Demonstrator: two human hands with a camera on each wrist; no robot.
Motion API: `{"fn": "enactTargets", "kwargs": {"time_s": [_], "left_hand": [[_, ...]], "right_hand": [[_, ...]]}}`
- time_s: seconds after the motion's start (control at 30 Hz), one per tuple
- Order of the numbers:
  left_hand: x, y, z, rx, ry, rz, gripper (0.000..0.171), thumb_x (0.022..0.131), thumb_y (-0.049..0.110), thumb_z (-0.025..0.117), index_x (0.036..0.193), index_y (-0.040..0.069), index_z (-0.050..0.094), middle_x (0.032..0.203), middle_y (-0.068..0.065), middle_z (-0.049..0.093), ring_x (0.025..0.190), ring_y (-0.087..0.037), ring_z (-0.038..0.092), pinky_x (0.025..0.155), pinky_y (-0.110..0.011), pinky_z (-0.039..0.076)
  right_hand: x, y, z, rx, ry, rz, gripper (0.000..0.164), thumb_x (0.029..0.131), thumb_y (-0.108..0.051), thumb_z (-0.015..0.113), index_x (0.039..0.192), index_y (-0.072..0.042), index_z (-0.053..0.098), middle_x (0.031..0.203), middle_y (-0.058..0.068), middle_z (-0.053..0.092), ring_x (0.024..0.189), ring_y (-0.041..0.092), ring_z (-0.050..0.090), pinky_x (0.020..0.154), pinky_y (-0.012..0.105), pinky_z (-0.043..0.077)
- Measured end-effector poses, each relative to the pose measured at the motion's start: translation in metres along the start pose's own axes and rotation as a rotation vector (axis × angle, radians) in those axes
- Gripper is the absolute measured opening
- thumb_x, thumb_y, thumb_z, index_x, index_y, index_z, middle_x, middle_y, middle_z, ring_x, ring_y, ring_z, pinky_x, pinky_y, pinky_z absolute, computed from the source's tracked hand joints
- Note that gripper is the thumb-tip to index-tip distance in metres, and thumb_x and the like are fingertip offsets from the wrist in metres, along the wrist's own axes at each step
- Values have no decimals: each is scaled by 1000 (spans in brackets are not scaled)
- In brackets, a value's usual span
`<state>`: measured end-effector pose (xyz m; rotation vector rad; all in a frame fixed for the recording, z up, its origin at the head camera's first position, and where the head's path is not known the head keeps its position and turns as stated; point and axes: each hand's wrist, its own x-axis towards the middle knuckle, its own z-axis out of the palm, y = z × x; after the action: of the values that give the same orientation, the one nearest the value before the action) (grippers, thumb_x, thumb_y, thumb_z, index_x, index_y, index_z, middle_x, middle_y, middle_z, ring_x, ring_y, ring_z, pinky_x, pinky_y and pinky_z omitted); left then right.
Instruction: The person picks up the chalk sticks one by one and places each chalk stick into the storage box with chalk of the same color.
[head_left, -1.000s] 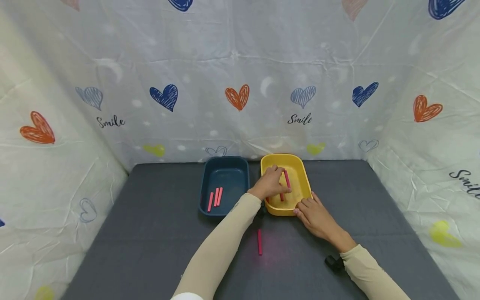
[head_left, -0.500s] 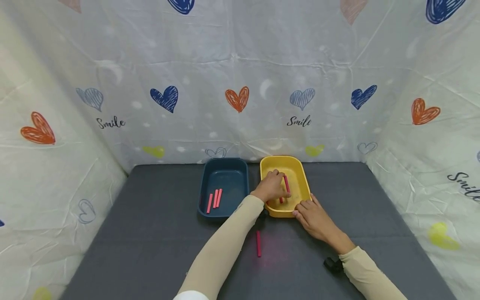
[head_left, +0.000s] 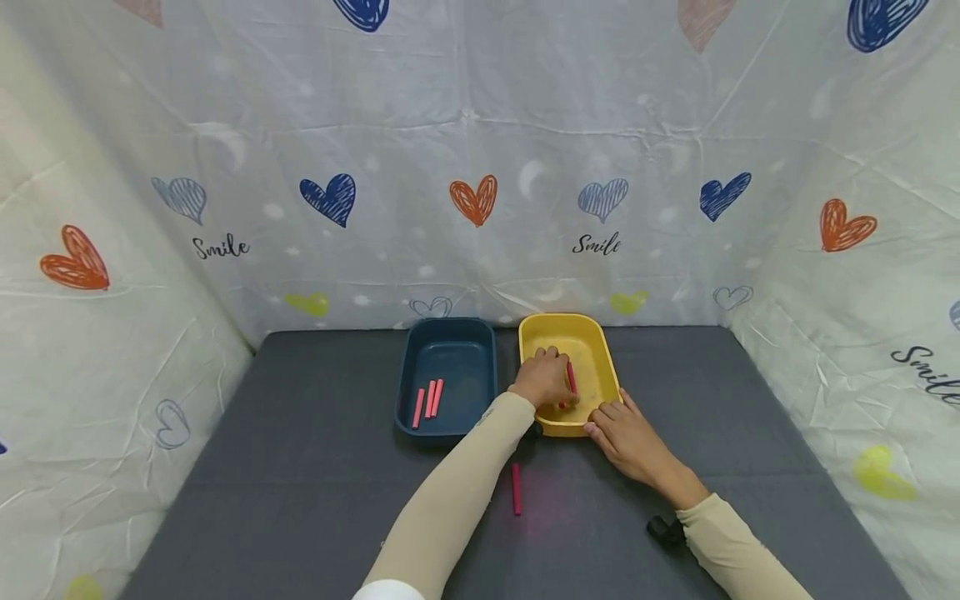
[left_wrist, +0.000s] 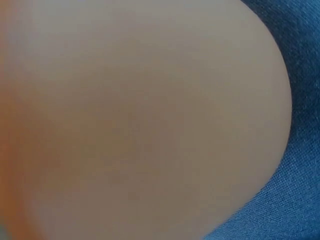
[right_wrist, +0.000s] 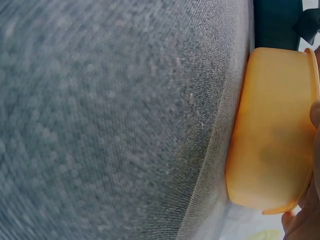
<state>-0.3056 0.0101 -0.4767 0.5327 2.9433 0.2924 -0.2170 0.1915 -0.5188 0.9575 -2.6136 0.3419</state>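
In the head view my left hand (head_left: 547, 379) reaches into the yellow tray (head_left: 592, 342) and pinches a slim dark-pink stick (head_left: 572, 377) between thumb and fingers. Under the hand, part of a second dark-pink stick (head_left: 562, 406) shows; the rest is covered. My right hand (head_left: 630, 437) holds the tray's near right corner, fingers over the rim; the right wrist view shows its thumb (right_wrist: 315, 115) at the rim of the yellow tray (right_wrist: 272, 130). Blurred skin (left_wrist: 150, 120) fills most of the left wrist view.
A dark blue tray (head_left: 453, 329) stands left of the yellow one, with several light-pink sticks (head_left: 429, 400) lying in it. Another dark-pink stick (head_left: 517, 489) lies on the grey tabletop (head_left: 315, 467), in front of the trays. A heart-patterned cloth (head_left: 420, 142) hangs behind.
My left hand has moved slightly nearer and lower inside the yellow tray, the pinched stick shifting with it. The right hand has stayed at the tray's corner. The head view has shifted slightly.
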Motion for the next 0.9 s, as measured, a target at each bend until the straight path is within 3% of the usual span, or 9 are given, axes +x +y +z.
{"fn": "enactTargets", "kwargs": {"time_s": [0.5, 0.73, 0.9], "left_hand": [[1, 1, 4, 83, -15, -9, 64, 78, 50, 78, 128, 15, 58, 115, -2, 57, 105, -21, 47, 92, -34, 46], [1, -1, 3, 25, -2, -2, 72, 78, 49, 79, 137, 16, 53, 128, -4, 55, 115, -22, 49, 100, -36, 46], [-3, -5, -3, -110, 9, 21, 70, 82, 41, 78, 141, 14, 51, 138, -6, 52, 122, -23, 48, 104, -36, 47]], "right_hand": [[0, -1, 1, 0, 9, -1, 15, 100, -25, 55, 88, -16, 59, 82, -2, 55, 91, 22, 60, 114, 61, 30], [0, 0, 2, 0, 8, -3, 16, 100, -26, 55, 88, -16, 59, 82, -3, 55, 91, 22, 60, 113, 61, 30], [-1, 0, 3, 1, 3, -3, 17, 100, -26, 55, 87, -16, 58, 81, -3, 53, 90, 22, 59, 113, 62, 30]]}}
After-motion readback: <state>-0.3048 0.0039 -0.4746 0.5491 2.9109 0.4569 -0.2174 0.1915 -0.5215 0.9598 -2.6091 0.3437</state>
